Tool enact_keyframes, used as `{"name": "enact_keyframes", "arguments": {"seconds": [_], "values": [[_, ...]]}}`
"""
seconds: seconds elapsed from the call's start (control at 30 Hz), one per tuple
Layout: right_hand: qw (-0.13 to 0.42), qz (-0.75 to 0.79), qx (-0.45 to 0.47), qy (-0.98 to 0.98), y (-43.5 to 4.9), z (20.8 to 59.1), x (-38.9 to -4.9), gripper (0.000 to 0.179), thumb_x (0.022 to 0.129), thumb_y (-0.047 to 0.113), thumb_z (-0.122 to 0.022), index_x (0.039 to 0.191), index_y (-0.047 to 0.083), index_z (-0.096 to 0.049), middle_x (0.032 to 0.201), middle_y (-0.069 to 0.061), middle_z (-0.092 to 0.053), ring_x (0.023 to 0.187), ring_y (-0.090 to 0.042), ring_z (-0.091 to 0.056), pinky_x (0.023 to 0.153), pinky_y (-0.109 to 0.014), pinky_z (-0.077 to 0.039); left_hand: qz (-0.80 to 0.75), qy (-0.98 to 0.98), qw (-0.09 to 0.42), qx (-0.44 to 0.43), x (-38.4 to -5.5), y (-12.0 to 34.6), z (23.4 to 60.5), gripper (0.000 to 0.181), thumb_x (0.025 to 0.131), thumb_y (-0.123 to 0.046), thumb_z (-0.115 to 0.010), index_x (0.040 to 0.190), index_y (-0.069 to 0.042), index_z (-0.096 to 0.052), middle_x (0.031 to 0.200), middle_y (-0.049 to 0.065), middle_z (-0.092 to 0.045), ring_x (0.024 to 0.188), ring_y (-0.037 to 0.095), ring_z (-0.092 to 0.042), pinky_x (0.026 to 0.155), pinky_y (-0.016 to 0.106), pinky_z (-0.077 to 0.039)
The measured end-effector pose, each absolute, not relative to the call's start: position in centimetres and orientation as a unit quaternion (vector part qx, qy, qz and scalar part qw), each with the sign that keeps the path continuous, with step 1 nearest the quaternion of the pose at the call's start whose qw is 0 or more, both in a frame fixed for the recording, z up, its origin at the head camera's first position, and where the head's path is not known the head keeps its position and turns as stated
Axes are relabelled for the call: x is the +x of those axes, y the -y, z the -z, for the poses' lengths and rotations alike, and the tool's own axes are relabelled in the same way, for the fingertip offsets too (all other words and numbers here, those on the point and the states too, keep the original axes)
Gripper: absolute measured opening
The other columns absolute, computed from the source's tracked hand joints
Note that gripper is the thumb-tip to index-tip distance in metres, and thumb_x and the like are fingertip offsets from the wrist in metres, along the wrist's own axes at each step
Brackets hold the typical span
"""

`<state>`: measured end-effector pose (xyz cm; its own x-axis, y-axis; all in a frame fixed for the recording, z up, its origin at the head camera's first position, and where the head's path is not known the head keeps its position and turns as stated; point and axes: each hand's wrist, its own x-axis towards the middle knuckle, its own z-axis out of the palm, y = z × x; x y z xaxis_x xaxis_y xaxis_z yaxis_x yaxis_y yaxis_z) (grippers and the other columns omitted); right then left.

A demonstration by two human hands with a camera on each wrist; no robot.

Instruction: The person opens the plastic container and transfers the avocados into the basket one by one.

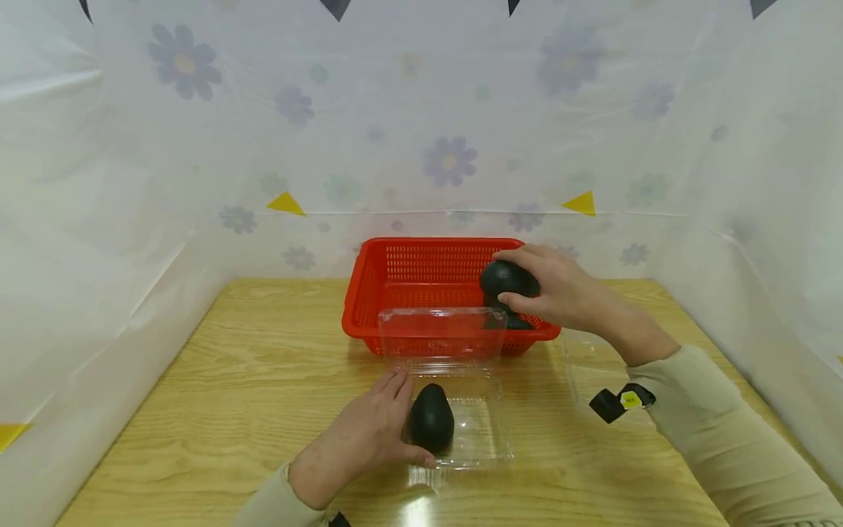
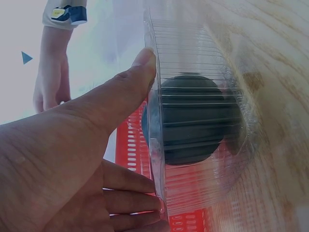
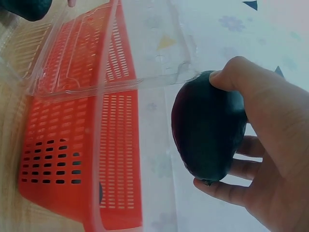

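Note:
My right hand (image 1: 563, 289) grips a dark green avocado (image 1: 503, 279) above the right end of a red plastic basket (image 1: 358, 307). In the right wrist view, thumb and fingers curl round this avocado (image 3: 207, 128). Another dark avocado (image 1: 519, 323) lies low in the basket, partly covered. Closer in stands a clear plastic clamshell box (image 1: 484, 432), its lid (image 1: 441, 333) raised in front of the basket. One avocado (image 1: 431, 419) lies in its left half. My left hand (image 1: 369, 428) rests on the box's left rim, thumb and fingers spread and fairly straight.
Another clear plastic piece (image 1: 582, 366) lies on the wooden table (image 1: 250, 388) beneath my right forearm. White flowered sheeting (image 1: 395, 110) rises behind and at both sides.

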<state>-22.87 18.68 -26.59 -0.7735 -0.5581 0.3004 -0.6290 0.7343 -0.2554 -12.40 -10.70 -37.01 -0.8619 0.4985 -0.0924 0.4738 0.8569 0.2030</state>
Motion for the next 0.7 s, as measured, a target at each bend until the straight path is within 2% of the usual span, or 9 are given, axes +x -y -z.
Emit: {"name": "enact_keyframes", "arguments": {"seconds": [0.4, 0.7], "values": [[0.090, -0.179, 0.317, 0.927, -18.5, 28.5, -24.5, 0.058, 0.090, 0.031, -0.074, 0.140, 0.012, -0.053, 0.127, -0.014, -0.059, 0.114, -0.033, -0.053, 0.089, -0.053, -0.053, -0.084, -0.961, 0.065, 0.254, -12.3, 10.7, 37.0, 0.115, 0.072, -0.071, -0.073, 0.150, 0.004, -0.035, 0.157, 0.022, -0.035, 0.146, 0.035, -0.035, 0.115, 0.044, -0.039], [0.058, -0.175, 0.312, 0.932, -18.4, 29.7, -25.1, 0.063, 0.089, 0.034, -0.074, 0.143, 0.013, -0.050, 0.129, -0.014, -0.056, 0.114, -0.032, -0.052, 0.092, -0.052, -0.053, -0.080, -0.962, 0.080, 0.249, -12.4, 10.6, 37.0, 0.116, 0.071, -0.072, -0.072, 0.151, 0.003, -0.034, 0.159, 0.020, -0.033, 0.148, 0.034, -0.032, 0.116, 0.045, -0.038]]}}
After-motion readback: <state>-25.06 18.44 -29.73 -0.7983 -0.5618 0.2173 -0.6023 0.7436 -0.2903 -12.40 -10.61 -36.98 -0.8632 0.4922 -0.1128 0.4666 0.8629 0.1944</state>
